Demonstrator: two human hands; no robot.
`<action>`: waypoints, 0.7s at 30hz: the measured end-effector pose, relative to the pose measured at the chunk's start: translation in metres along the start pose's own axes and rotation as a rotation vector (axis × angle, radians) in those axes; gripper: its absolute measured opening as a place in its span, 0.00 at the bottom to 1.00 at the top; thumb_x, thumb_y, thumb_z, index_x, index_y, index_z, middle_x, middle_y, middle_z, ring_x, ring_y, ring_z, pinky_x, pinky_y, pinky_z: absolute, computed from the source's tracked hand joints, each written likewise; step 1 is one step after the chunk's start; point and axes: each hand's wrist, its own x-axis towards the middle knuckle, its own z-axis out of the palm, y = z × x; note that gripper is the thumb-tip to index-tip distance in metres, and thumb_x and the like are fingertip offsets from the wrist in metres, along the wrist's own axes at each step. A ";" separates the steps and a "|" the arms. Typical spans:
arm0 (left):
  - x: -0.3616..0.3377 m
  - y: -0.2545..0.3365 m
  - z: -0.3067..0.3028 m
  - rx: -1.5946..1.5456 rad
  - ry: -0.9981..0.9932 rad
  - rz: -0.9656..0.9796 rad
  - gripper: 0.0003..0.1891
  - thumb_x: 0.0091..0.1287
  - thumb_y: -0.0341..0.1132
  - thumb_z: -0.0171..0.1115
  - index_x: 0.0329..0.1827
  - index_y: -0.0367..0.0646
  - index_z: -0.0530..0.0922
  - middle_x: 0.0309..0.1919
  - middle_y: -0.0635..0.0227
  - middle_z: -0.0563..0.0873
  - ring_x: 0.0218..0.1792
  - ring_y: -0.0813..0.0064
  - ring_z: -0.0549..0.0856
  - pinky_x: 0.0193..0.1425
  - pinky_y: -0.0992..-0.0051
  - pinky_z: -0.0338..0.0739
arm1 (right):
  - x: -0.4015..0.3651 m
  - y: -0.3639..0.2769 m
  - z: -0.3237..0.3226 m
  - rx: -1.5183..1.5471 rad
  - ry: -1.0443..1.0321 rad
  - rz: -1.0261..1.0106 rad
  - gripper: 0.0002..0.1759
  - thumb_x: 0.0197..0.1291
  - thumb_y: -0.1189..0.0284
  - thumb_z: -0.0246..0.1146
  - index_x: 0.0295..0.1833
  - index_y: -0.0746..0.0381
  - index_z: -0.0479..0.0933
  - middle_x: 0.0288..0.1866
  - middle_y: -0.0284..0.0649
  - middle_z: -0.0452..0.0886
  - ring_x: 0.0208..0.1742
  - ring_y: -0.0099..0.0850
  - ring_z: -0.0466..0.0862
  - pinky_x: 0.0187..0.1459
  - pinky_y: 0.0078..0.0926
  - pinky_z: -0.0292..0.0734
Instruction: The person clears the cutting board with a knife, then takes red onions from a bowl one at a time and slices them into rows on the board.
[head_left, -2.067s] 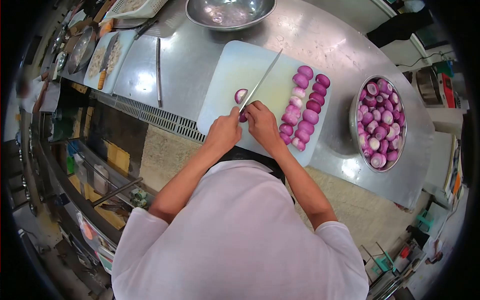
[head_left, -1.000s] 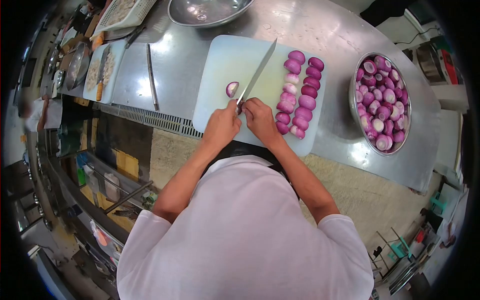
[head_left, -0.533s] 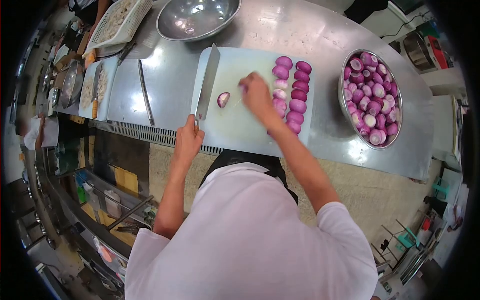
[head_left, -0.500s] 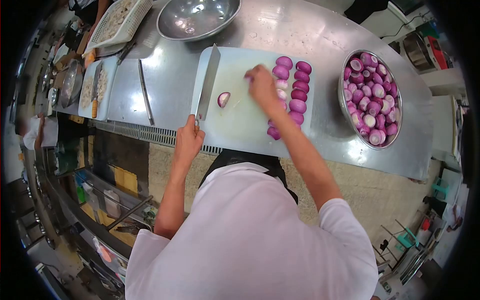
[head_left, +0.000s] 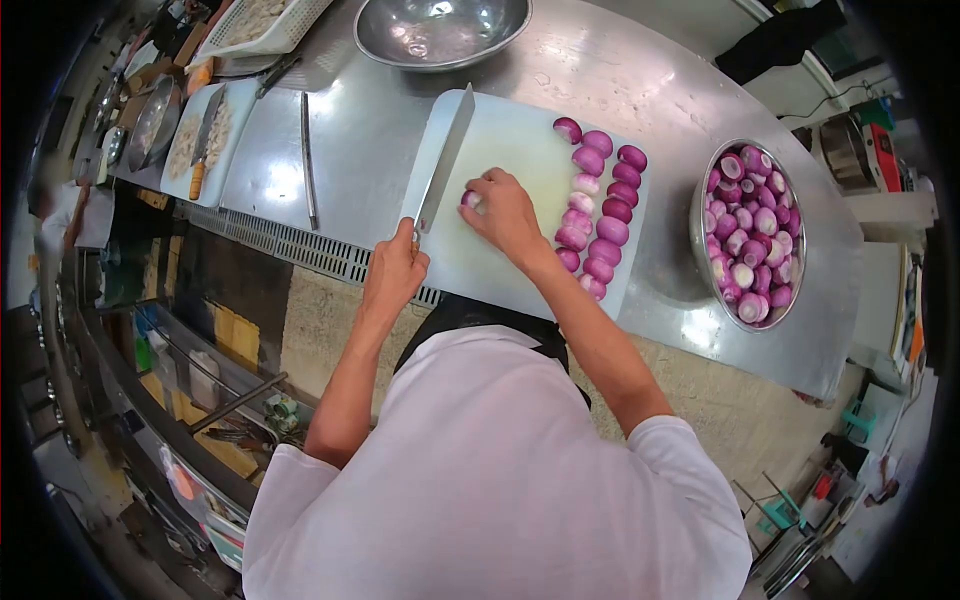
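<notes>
My left hand [head_left: 393,272] grips the handle of a cleaver [head_left: 446,172], whose blade points away over the left part of the white cutting board [head_left: 510,140]. My right hand [head_left: 503,212] rests on the board with its fingers closed over a red onion half [head_left: 470,199]. Two rows of peeled red onion halves [head_left: 600,212] lie along the board's right side, just right of that hand.
A steel bowl of peeled red onions [head_left: 752,236] stands right of the board. An empty steel bowl [head_left: 440,28] sits at the back. To the left lie a long steel rod [head_left: 308,158], another board with chopped food [head_left: 195,135] and a white basket [head_left: 262,20].
The right hand put a cut half at the top of the onion rows, then came back left onto the loose half. The left hand swung the cleaver off to the left.
</notes>
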 end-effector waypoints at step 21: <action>0.000 0.030 0.026 0.044 -0.089 0.147 0.12 0.60 0.25 0.57 0.45 0.33 0.68 0.23 0.45 0.79 0.30 0.39 0.80 0.34 0.51 0.72 | -0.045 -0.002 0.013 0.117 0.069 -0.089 0.05 0.56 0.82 0.60 0.37 0.65 0.79 0.37 0.45 0.79 0.42 0.46 0.80 0.44 0.42 0.78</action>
